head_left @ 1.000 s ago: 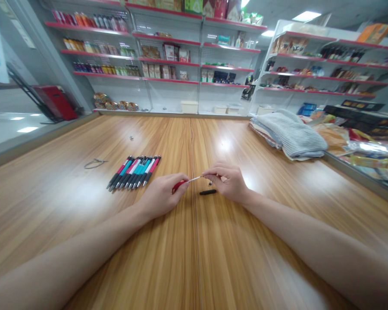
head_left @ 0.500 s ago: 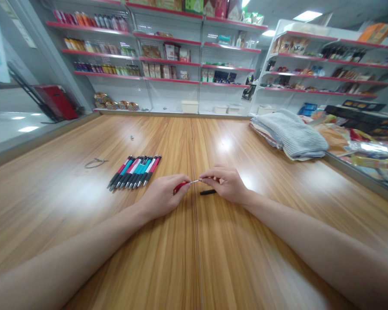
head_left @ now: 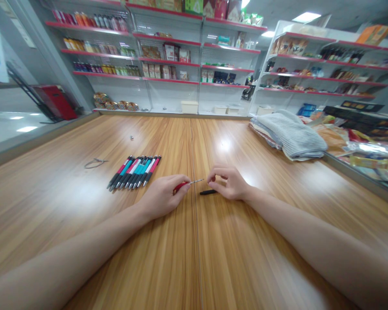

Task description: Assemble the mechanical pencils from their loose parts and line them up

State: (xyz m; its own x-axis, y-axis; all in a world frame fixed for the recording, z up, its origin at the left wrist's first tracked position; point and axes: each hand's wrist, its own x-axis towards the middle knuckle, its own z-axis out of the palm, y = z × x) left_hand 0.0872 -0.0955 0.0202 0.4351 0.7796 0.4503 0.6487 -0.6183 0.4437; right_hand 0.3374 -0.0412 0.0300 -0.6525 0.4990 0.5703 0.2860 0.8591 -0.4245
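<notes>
My left hand (head_left: 163, 193) is closed around the red barrel (head_left: 180, 186) of a pen. A thin refill (head_left: 197, 181) sticks out of the barrel to the right, its tip bare. Just right of that tip, my right hand (head_left: 228, 183) is curled with thumb and forefinger drawn together. Whether something small sits between those fingertips is hidden. Under the right hand, a black pen grip piece (head_left: 207, 192) lies on the table, its right end covered by the hand.
A row of several pens (head_left: 134, 172) lies left of my hands, beside a looped grey cord (head_left: 95, 163). Farther back is a small shiny piece (head_left: 131, 137). Folded cloths (head_left: 289, 133) are stacked at the right on the wooden table (head_left: 155, 267). Stocked shelves (head_left: 168, 62) stand behind.
My right hand has let go of the refill's tip and moved slightly right, so more of the refill shows. My left hand keeps its place on the red barrel.
</notes>
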